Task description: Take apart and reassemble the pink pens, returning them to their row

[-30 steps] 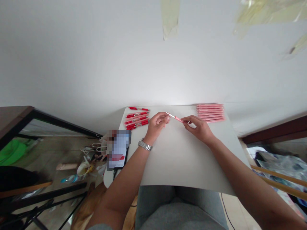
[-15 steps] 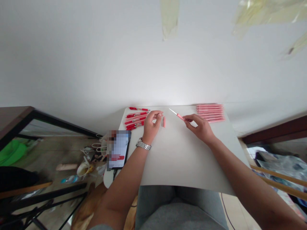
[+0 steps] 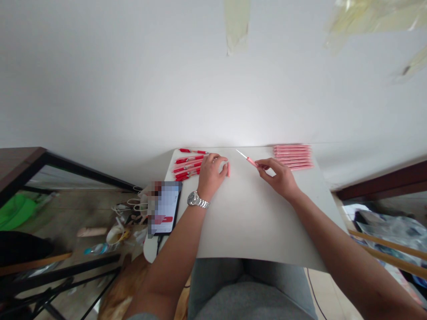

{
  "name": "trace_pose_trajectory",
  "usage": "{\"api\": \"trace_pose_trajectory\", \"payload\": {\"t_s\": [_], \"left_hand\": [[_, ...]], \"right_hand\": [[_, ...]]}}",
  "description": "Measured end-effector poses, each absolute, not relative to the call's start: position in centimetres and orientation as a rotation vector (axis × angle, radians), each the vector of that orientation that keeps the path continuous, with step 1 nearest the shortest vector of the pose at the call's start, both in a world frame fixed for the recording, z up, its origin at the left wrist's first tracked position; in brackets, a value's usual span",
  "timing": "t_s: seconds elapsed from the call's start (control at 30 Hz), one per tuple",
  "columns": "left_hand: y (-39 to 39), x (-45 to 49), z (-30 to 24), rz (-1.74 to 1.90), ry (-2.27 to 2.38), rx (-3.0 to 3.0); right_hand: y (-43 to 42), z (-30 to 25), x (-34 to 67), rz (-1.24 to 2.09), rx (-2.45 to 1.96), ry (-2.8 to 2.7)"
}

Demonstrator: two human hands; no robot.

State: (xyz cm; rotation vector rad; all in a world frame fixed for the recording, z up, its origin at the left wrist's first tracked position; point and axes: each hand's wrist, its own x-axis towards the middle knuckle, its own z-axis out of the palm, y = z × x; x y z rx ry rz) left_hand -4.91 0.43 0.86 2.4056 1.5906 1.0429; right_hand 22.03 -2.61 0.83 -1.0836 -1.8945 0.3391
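Note:
Held between the thumb and fingers of my right hand (image 3: pixel 278 178) is an uncapped pink pen (image 3: pixel 251 161). Its thin white front part points up and left over the table. My left hand (image 3: pixel 211 174), with a metal watch (image 3: pixel 198 200) on the wrist, is low over the table. Its thumb and fingers are apart and curve around a short pink pen cap (image 3: pixel 228 169). Whether the thumb touches the cap I cannot tell. Several red pens (image 3: pixel 188 168) lie left of this hand, partly hidden by it.
A bundle of pink pens (image 3: pixel 293 156) lies at the back right of the white table (image 3: pixel 256 222). A phone (image 3: pixel 166 208) with a cable rests at the left edge. The wall (image 3: pixel 213 98) rises behind. A dark-framed table (image 3: pixel 23 169) stands at the left.
My left hand has shifted slightly, with thumb and fingers spreading wider and coming around the pink cap. My right hand holds the pen almost still.

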Motion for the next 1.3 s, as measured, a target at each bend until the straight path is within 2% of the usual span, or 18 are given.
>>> {"api": "trace_pose_trajectory", "payload": {"t_s": [0.87, 1.3], "left_hand": [[0.42, -4.78, 0.63, 0.844, 1.682, 2.449], [0.63, -4.78, 0.29, 0.972, 1.671, 2.412]], "right_hand": [[-2.67, 0.68, 22.05, 0.339, -1.093, -1.892], [-2.70, 0.84, 22.06, 0.360, -1.099, -1.895]]}}
